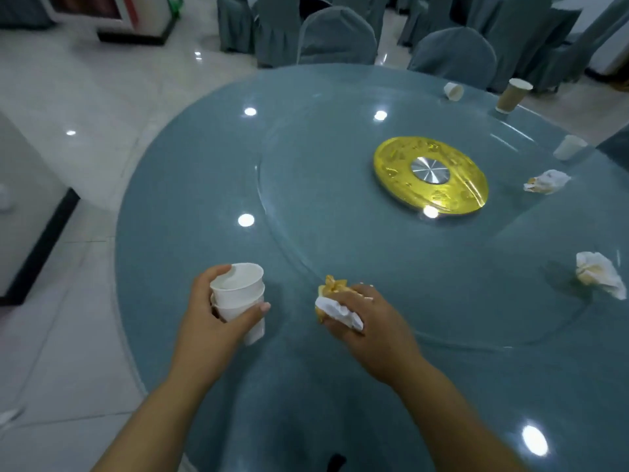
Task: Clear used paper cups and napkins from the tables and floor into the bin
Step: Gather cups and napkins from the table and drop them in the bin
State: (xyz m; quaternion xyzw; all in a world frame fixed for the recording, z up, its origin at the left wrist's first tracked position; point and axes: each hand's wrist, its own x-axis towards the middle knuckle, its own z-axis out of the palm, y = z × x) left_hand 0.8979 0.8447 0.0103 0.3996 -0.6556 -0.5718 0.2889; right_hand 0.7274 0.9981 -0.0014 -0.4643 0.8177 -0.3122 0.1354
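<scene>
Above the table (306, 185), left hand (211, 318) grips stacked cups (238, 294), right hand (377, 321) a crumpled napkin (337, 310); stray napkins (599, 274) lie beyond.

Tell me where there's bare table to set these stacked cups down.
Bare: the wide stretch between the gold disc and the table's left rim, and the gap between the left hand holding the stacked cups and the right hand gripping a napkin. Crowded: the right side, with two crumpled napkins and three cups.

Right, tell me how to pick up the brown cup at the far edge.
Take the brown cup round its middle, from the near side, below the white rim: it stands upright, mouth up, with nothing touching it.
</scene>
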